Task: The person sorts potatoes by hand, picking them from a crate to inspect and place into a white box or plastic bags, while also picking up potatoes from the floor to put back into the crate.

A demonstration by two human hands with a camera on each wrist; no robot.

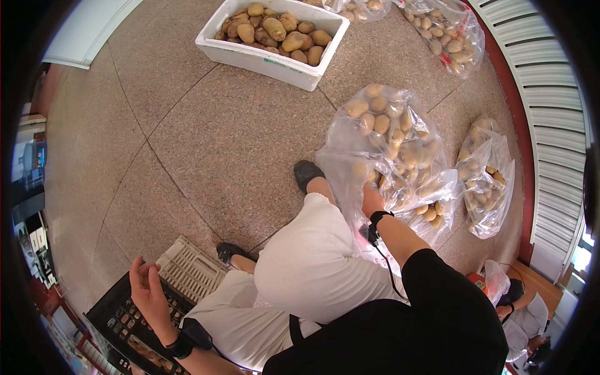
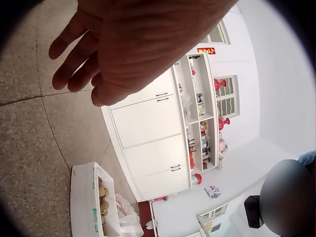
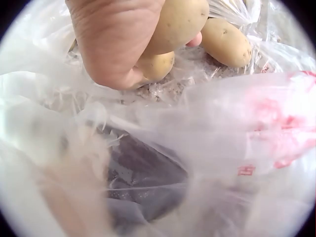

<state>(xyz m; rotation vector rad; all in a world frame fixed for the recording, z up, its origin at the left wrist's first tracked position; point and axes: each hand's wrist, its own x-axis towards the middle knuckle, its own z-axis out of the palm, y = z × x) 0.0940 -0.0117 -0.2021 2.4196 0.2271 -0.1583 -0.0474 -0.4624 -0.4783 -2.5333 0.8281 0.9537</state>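
My right hand [image 1: 372, 201] reaches into a large clear plastic bag [image 1: 340, 140] of potatoes on the floor. In the right wrist view its fingers curl round a potato [image 3: 180, 22], with one fingertip showing past the far side. A second potato [image 3: 155, 65] sits just under the thumb side, and another potato [image 3: 226, 42] lies to the right. Thin plastic with red print covers the lower part of that view. My left hand [image 1: 150, 297] hovers over a black plastic crate [image 1: 111, 312], fingers loosely bent and holding nothing.
A white foam box [image 1: 262, 67] full of potatoes stands ahead. More potato bags [image 1: 487, 187] lie at the right, near the slatted shutter [image 1: 553, 125]. A white slatted crate [image 1: 192, 265] adjoins the black one. Another person [image 1: 531, 322] is at lower right.
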